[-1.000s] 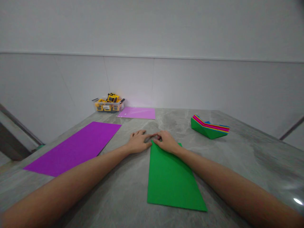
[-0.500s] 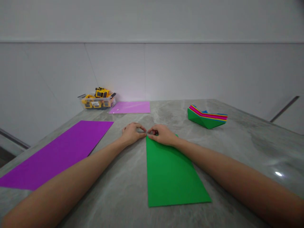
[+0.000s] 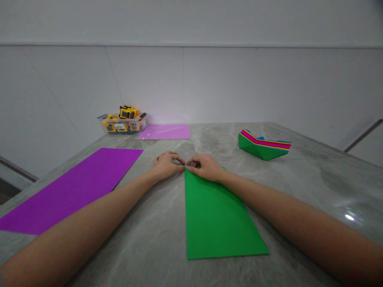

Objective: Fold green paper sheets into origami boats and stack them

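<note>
A green sheet of paper (image 3: pixel 218 219), with straight edges and looking folded, lies flat on the grey table in front of me. At its far left corner, the thumb and fingertips of my left hand (image 3: pixel 168 164) come together in a pinch. My right hand (image 3: pixel 206 166) rests over the far edge of the paper, its thumb and curled fingers closed at that same corner. The two hands' fingertips almost meet there. Part of the far edge is hidden under my right hand and wrist.
A purple sheet (image 3: pixel 77 187) lies to the left, partly behind my left forearm. Further back are a pink sheet (image 3: pixel 164 132) and a clear plastic box (image 3: pixel 136 125) holding yellow toy vehicles (image 3: pixel 128 113). A folded multicoloured paper boat (image 3: pixel 263 146) stands at the right.
The view has tilted slightly, so the things at the back sit a little higher. Both hands stay at the same corner of the green paper, with hardly any movement.
</note>
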The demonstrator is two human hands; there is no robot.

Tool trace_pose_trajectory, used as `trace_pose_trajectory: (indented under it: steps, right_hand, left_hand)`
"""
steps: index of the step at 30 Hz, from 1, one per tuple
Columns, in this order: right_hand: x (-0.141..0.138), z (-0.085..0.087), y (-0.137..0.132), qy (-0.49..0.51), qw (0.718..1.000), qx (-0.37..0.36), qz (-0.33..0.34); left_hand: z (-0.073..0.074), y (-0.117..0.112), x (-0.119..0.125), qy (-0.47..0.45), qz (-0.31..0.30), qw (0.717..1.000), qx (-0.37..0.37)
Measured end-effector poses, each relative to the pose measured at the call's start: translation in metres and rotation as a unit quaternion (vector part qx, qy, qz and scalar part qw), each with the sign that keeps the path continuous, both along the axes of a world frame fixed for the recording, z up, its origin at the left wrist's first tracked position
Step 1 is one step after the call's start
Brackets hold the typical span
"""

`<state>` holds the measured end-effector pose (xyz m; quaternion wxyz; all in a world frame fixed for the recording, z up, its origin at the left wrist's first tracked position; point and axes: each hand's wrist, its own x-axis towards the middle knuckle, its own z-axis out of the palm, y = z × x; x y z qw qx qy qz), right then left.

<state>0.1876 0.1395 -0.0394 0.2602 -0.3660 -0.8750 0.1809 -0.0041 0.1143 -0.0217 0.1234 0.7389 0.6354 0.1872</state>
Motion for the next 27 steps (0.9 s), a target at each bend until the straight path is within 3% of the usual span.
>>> trace_pose_trajectory:
  steps: [12, 27]
  right_hand:
    - [0.000, -0.002, 0.001, -0.004, 1.000, 0.001, 0.003]
    - [0.000, 0.000, -0.001, -0.004, 1.000, 0.000, -0.001]
  left_hand:
    - [-0.003, 0.000, 0.005, -0.025, 0.041, 0.999, 0.000]
    - [0.000, -0.013, 0.006, 0.010, -0.063, 0.997, 0.053]
